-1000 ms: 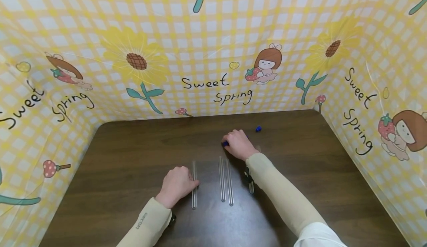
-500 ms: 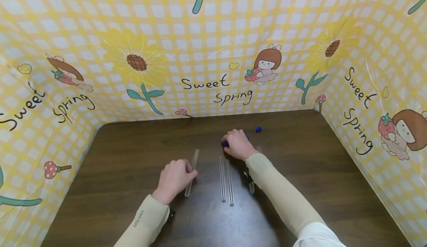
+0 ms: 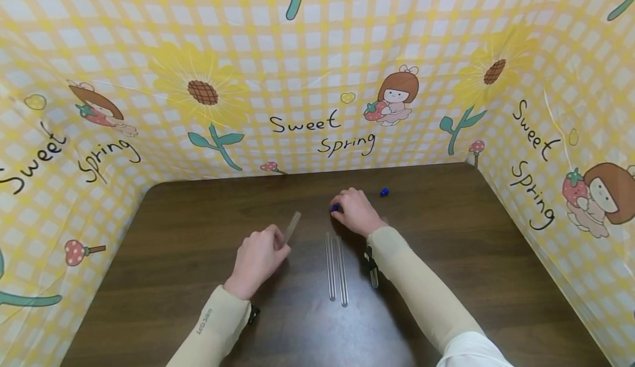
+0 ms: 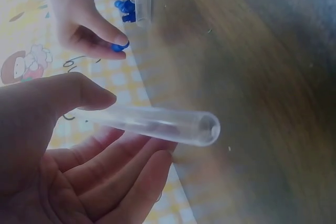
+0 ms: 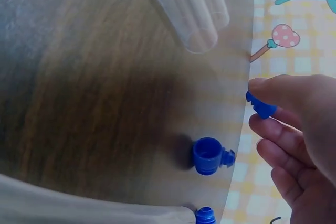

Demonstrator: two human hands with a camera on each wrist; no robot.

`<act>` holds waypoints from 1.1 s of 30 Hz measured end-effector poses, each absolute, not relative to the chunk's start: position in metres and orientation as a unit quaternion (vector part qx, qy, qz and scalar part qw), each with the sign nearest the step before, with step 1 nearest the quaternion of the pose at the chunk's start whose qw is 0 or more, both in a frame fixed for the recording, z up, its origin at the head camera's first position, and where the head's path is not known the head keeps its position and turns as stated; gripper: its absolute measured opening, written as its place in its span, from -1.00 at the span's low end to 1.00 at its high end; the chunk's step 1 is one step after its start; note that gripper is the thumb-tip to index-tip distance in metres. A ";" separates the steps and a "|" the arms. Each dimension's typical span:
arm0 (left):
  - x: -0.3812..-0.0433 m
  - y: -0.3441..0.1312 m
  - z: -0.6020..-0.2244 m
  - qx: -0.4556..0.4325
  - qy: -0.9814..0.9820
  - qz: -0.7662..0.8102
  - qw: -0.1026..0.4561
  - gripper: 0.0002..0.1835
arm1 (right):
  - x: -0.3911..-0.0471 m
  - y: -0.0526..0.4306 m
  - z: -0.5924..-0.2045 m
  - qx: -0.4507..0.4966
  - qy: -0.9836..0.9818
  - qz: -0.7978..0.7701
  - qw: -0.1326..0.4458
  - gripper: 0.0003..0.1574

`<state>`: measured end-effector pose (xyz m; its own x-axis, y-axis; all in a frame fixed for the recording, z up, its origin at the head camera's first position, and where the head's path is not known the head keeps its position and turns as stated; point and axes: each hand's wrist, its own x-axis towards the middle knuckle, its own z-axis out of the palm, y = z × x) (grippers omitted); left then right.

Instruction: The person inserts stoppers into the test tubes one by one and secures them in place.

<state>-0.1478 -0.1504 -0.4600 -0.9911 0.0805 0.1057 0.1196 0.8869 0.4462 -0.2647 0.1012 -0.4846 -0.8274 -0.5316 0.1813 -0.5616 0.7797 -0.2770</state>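
Observation:
My left hand [image 3: 258,259] pinches a clear test tube [image 4: 163,124] between thumb and fingers. The tube tilts, its upper end [image 3: 294,224] pointing away to the right in the head view. At the back of the table my right hand [image 3: 356,211] holds a small blue stopper [image 5: 264,107] between thumb and forefinger. Below that hand, in the right wrist view, a blue stopper with a hollow cup [image 5: 207,156] lies on the table. Another blue stopper [image 5: 206,215] sits at the end of a clear tube [image 5: 105,205].
Two clear test tubes [image 3: 336,270] lie side by side mid-table. Another tube [image 3: 374,280] is partly hidden under the right wrist. One blue stopper [image 3: 384,192] lies near the back edge of the dark wooden table [image 3: 198,207]. Checked cloth [image 3: 297,80] walls in the back and sides.
My left hand has raised the test tube and swung its far end away and to the right. The right hand has shifted slightly up with its blue stopper.

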 end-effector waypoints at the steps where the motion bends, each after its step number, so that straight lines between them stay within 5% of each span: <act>1: -0.148 -0.151 -0.460 -0.053 -0.970 -0.233 0.046 -0.83 | -0.265 0.101 -0.484 0.291 -0.941 0.168 0.051 -0.77; 20: -0.157 -0.155 -0.455 -0.091 -0.956 -0.249 0.122 -0.83 | -0.264 0.105 -0.468 0.282 -0.923 0.245 0.088 -0.77; 33: -0.163 -0.153 -0.455 -0.104 -0.950 -0.268 0.123 -0.75 | -0.257 0.106 -0.450 0.264 -0.912 0.299 0.093 -0.75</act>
